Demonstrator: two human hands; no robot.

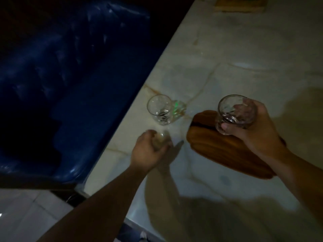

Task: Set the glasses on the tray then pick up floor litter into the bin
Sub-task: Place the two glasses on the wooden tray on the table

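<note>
A brown wooden tray (216, 151) lies on the marble table (244, 67). My right hand (257, 130) grips a clear glass (234, 114) and holds it over the tray's far end. My left hand (148, 151) is closed around a second, blurred glass (161, 139) on the table left of the tray. A third clear glass (160, 109) stands free on the table beyond my left hand, near the table's left edge.
A blue padded seat (61, 84) runs along the table's left side. A flat wooden coaster or board (239, 4) lies at the table's far end. Pale floor tiles (26, 215) show at lower left. The room is dim.
</note>
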